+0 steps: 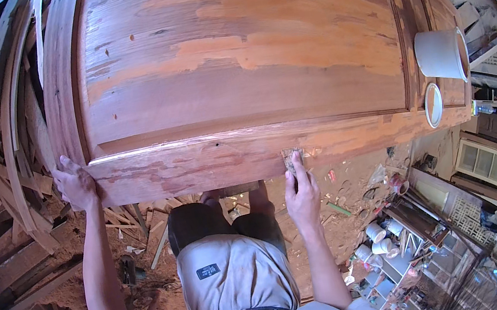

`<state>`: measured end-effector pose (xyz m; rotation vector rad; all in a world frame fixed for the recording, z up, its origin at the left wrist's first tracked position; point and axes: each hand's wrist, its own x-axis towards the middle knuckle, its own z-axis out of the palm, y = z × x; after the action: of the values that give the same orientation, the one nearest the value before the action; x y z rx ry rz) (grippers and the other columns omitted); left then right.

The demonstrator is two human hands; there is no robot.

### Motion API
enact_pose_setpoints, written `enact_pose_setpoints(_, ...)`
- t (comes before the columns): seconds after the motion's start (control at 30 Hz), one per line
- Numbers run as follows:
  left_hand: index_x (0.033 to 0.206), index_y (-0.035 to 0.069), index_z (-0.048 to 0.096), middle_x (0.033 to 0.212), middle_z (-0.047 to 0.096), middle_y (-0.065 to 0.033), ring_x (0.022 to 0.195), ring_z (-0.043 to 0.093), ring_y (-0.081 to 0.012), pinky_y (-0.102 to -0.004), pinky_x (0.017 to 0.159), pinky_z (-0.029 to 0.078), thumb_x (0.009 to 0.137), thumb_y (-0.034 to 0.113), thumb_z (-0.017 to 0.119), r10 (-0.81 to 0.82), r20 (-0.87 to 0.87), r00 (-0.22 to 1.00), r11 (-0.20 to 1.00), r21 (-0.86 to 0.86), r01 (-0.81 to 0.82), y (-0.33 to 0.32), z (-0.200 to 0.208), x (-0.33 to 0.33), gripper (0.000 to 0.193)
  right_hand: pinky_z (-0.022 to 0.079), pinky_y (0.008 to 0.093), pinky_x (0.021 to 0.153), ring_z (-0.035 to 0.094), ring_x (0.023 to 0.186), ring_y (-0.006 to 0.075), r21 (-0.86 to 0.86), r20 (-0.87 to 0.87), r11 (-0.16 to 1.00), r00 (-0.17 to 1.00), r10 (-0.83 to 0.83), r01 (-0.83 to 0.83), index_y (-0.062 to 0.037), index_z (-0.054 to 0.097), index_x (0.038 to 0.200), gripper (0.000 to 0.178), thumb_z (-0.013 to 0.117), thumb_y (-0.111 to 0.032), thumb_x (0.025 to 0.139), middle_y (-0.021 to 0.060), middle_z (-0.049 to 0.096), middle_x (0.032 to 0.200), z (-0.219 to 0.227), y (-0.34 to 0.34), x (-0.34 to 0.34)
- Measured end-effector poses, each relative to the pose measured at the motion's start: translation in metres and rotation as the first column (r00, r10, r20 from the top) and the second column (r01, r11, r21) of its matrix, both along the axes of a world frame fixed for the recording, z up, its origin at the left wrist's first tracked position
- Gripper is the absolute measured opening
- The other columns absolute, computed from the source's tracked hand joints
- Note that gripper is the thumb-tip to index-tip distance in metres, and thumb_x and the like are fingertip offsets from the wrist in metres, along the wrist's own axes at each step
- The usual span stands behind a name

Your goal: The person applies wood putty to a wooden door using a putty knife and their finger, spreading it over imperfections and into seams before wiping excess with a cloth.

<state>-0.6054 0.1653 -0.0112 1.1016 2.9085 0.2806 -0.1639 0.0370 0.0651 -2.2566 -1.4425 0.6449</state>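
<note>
A large reddish-brown wooden panel door [241, 110] lies in front of me, with orange filler-like smears over its panel and near rail. My left hand [76, 184] rests on the door's near left corner, its fingers stretched out over the wood. My right hand [303, 195] pinches a small, square, brownish piece [292, 157] against the near rail, right of its middle. What that piece is made of is too small to tell. On the door's right part stand a white plastic bucket [439, 54] and, nearer me, a round white lid [433, 105] with orange paste on it.
Long wood offcuts [10, 122] are heaped on the left. Shavings and scraps litter the brown ground [333, 226] below the door. At lower right are several white containers [376, 232] among clutter, and a framed window-like panel [490, 164] leans farther right.
</note>
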Motion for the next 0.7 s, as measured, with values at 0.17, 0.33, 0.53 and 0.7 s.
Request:
enact_pose_setpoints(0.17,0.136,0.0,0.045,0.137,0.051,-0.0231,0.125,0.048,-0.0405,-0.0521,0.104,0.034,0.097,0.059,0.031,0.004,-0.019,1.0,0.999,0.032,-0.003,-0.007,0.0,-0.009,0.072,0.05,0.0456,0.084,0.064,0.094,0.0402,-0.158,-0.037,0.987,0.999,0.032,-0.037,-0.0059,0.051,0.138,0.043,0.055,-0.013,0.096,0.0246,0.062,0.119,0.027,-0.007,-0.003)
enact_pose_setpoints(0.33,0.135,0.0,0.046,0.137,0.05,-0.0227,0.127,0.046,-0.0397,-0.052,0.105,0.033,0.098,0.059,0.031,0.013,0.008,1.0,1.0,0.016,-0.013,-0.003,-0.002,0.0,0.071,0.05,0.0453,0.083,0.064,0.095,0.0401,-0.039,-0.018,0.999,1.0,-0.016,0.015,-0.0058,0.052,0.138,0.042,0.054,-0.012,0.096,0.0259,0.065,0.108,-0.002,-0.004,-0.023)
enact_pose_setpoints(0.53,0.135,0.0,0.046,0.137,0.05,-0.0229,0.128,0.046,-0.0396,-0.0517,0.106,0.032,0.098,0.059,0.031,0.028,-0.027,0.999,1.0,0.005,-0.028,-0.004,0.002,0.001,0.071,0.051,0.0431,0.079,0.064,0.09,0.0395,-0.114,-0.037,0.993,0.999,0.032,-0.036,-0.0085,0.049,0.14,0.045,0.056,-0.013,0.096,0.0244,0.065,0.101,0.008,-0.011,-0.036)
enact_pose_setpoints(0.7,0.136,0.0,0.045,0.138,0.049,-0.0241,0.13,0.044,-0.0393,-0.0527,0.106,0.031,0.098,0.059,0.03,0.015,-0.009,1.0,1.0,0.028,-0.015,-0.001,0.003,0.005,0.072,0.051,0.0487,0.068,0.063,0.08,0.041,0.063,0.015,0.997,0.999,0.031,-0.032,-0.0133,0.051,0.139,0.044,0.058,-0.019,0.096,0.0225,0.062,0.092,-0.005,-0.025,-0.05)
